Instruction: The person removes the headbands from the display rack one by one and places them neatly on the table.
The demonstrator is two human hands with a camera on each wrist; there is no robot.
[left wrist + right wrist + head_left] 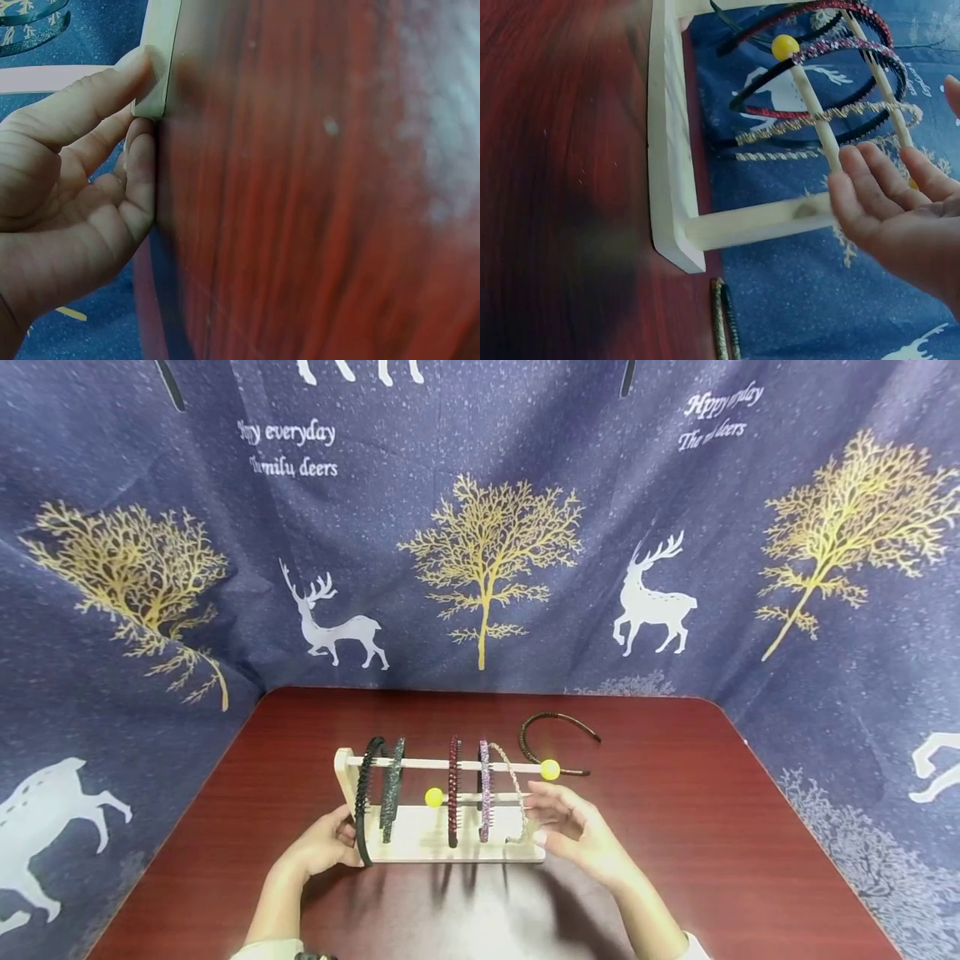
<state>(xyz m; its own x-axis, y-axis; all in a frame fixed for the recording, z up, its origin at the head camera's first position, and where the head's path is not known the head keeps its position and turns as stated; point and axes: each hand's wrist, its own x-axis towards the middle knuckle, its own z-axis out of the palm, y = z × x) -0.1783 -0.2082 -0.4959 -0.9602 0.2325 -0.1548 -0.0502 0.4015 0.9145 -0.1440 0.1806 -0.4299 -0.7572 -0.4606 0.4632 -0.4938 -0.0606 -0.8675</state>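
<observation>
My left grip (324,845) pinches one end of the long pale wooden rack (418,837), which runs crosswise toward my loosely spread, empty right grip (582,835), nearer the curved bronze headband (522,737) behind on the counter (712,827).

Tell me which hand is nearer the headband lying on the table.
Right. The right hand is in front of that headband, by the right end of the rack; the left hand grips its left end, farther off.

Rack (420,854) mid table (750,860); room along both side edges.
Left hand (321,846), right hand (579,837) at its ends. Loose band (555,716) behind its right end, toward back edge. Gap between grey band (392,789) and red band (453,793); ball (434,797) low in it, head view.
</observation>
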